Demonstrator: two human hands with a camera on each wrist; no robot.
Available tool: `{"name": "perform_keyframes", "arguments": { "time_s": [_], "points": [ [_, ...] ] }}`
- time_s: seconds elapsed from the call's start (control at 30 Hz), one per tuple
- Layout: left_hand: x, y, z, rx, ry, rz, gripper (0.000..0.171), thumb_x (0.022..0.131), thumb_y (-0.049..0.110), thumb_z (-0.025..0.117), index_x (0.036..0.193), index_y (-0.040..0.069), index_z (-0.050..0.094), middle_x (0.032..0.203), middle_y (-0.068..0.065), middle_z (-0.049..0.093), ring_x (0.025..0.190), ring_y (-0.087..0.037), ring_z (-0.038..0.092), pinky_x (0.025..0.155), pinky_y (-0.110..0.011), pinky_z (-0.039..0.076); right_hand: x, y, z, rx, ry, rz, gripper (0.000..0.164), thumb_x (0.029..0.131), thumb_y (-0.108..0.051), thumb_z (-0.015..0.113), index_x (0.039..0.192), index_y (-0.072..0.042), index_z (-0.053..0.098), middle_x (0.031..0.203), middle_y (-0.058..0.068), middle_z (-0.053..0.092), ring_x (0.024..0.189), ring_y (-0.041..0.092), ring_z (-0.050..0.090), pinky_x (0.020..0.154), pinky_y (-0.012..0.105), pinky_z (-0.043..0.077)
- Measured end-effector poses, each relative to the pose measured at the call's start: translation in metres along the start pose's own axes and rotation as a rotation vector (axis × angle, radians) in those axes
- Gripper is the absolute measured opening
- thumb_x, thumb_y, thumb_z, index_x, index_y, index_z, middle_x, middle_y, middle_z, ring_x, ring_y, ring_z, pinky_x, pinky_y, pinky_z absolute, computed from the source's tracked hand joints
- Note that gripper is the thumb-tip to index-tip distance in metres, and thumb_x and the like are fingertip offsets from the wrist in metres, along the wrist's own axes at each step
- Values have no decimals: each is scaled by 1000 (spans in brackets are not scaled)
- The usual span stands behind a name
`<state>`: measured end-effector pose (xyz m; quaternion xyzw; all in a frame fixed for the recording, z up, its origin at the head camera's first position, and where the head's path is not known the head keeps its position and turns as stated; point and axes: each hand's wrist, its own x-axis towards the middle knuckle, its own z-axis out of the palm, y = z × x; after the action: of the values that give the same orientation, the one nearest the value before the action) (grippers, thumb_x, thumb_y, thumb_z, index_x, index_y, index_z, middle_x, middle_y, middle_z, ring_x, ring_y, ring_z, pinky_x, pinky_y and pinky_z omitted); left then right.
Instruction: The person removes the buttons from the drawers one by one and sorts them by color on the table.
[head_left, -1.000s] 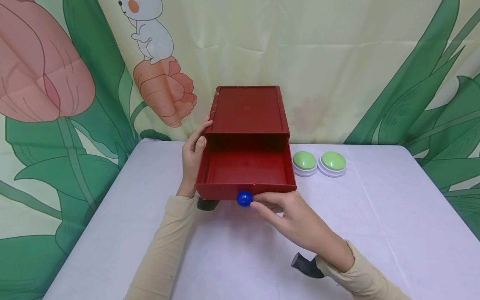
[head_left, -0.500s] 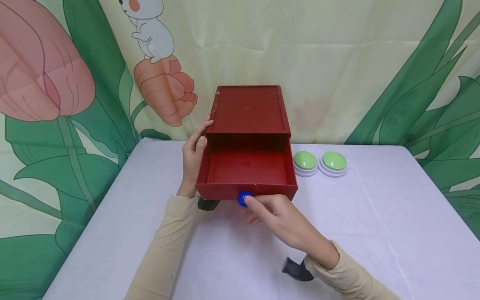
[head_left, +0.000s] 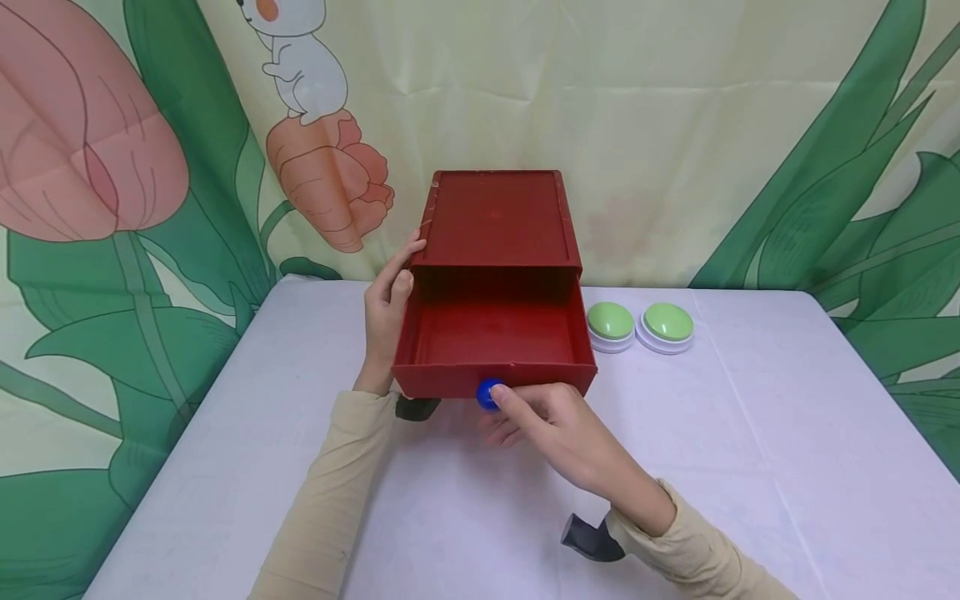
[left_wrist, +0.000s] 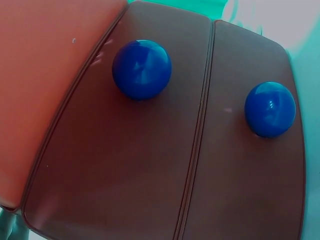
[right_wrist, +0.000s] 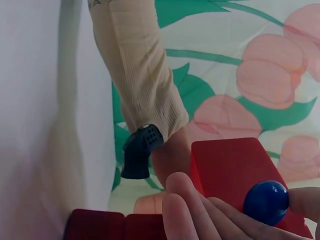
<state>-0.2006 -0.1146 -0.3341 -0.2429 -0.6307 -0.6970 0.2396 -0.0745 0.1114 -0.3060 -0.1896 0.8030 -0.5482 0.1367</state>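
A red drawer cabinet [head_left: 495, 218] stands upright with its top drawer [head_left: 491, 333] pulled well out; the drawer holds nothing visible. My right hand [head_left: 570, 437] pinches the round blue knob [head_left: 487, 393] on that drawer's front. In the right wrist view the thumb [right_wrist: 306, 201] meets the same knob [right_wrist: 265, 202] from one side, with the fingers along the other. My left hand [head_left: 384, 321] lies flat along the cabinet's left side, fingers extended towards its top edge. Two lower drawers with blue knobs [left_wrist: 142, 70] show pushed in, in the left wrist view.
Two green push buttons on white bases, one nearer [head_left: 611, 321] and one farther [head_left: 667, 322], sit right of the cabinet. A white-covered table [head_left: 720, 467] lies under everything. A printed curtain [head_left: 637, 125] hangs right behind. Dark wrist devices [head_left: 592, 537] stick out below the sleeves.
My right hand has shifted left, and its thumb has come over the blue knob, with fingers now below it. The drawer and my left hand look the same.
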Motion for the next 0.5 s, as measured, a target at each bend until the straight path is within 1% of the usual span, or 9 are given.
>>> {"name": "perform_keyframes", "arguments": {
  "time_s": [0.1,0.27,0.4,0.5],
  "points": [
    [0,0,0,-2,1,-13,42,103,14,41,141,2,53,153,-5,47,144,-19,39,110,-38,45,2,0,-1,4,3,-5,40,104,-40,49,112,-9,73,100,6,76,80,13,73,77,27,60],
    [1,0,-1,25,14,-9,41,104,17,42,140,2,55,151,-2,49,143,-19,40,108,-36,46,5,2,-2,7,11,-17,40,104,-39,50,112,-8,73,98,5,76,79,13,74,77,28,60],
    [2,-3,-2,24,19,3,40,104,16,42,139,1,55,151,-3,50,143,-19,41,108,-36,47,9,3,-4,19,9,-36,40,104,-38,49,112,-6,73,98,7,76,79,14,74,76,29,60],
    [2,-4,-2,16,17,10,40,105,15,41,139,0,55,151,-5,49,143,-20,41,109,-36,46,12,4,-5,35,5,-46,41,104,-37,49,112,-5,73,98,9,77,80,17,75,76,29,61]
  ]
}}
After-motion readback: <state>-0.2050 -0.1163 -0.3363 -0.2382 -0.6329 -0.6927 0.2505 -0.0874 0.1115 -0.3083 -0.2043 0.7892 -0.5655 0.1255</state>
